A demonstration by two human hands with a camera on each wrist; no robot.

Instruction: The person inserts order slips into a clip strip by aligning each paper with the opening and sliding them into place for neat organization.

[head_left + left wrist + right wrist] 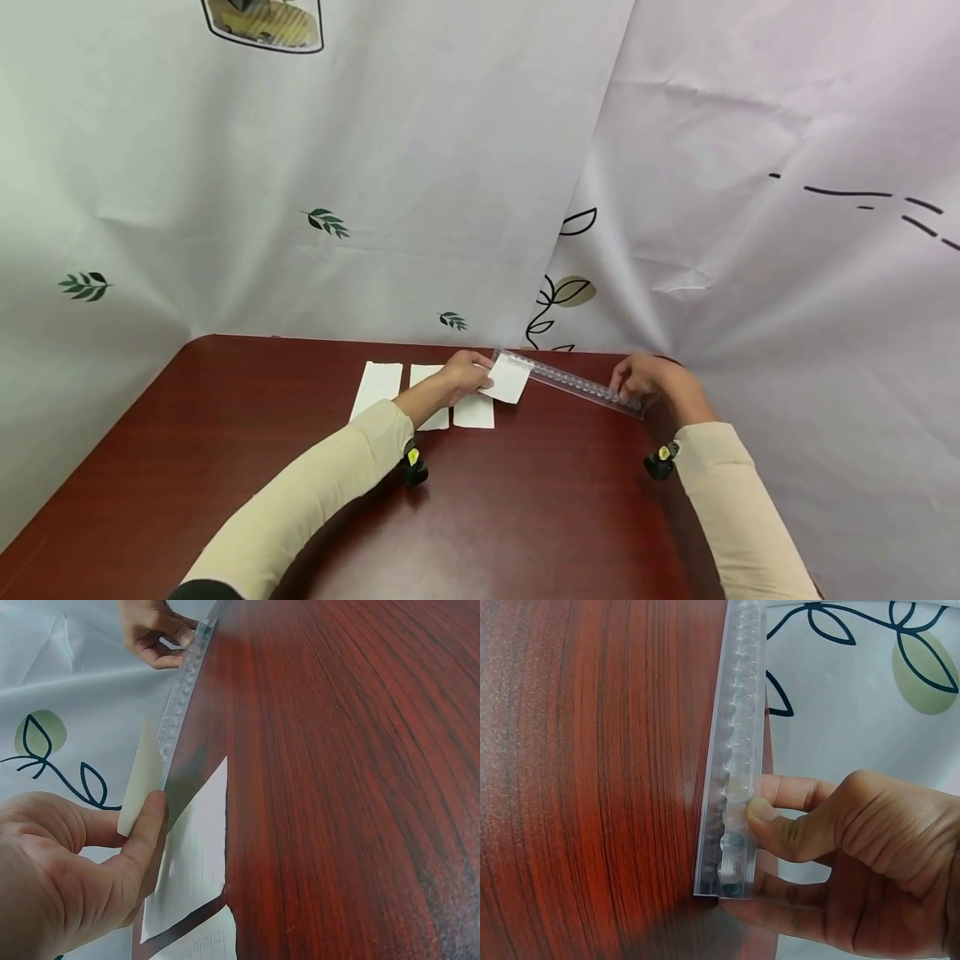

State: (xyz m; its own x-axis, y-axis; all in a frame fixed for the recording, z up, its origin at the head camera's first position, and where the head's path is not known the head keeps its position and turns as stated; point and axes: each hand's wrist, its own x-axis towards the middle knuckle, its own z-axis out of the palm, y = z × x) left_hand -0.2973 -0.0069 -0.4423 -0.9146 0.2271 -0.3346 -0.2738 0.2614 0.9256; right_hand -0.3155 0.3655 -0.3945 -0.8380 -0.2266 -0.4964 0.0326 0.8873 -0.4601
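Observation:
Between thumb and fingers my left hand pinches a small white piece of paper. In the left wrist view this paper stands edge-on, tilted up from the table. A clear plastic ruler with a scalloped strip along its length slants across the far part of the table. Its left end lies partly hidden behind the held paper. My right hand grips the ruler's right end, thumb on its top face and fingers at its edge and underneath, as the right wrist view shows.
To the left lie several white paper strips, among them a left strip and a right one. Faint print shows on a strip in the left wrist view. A white patterned curtain hangs behind the dark red table.

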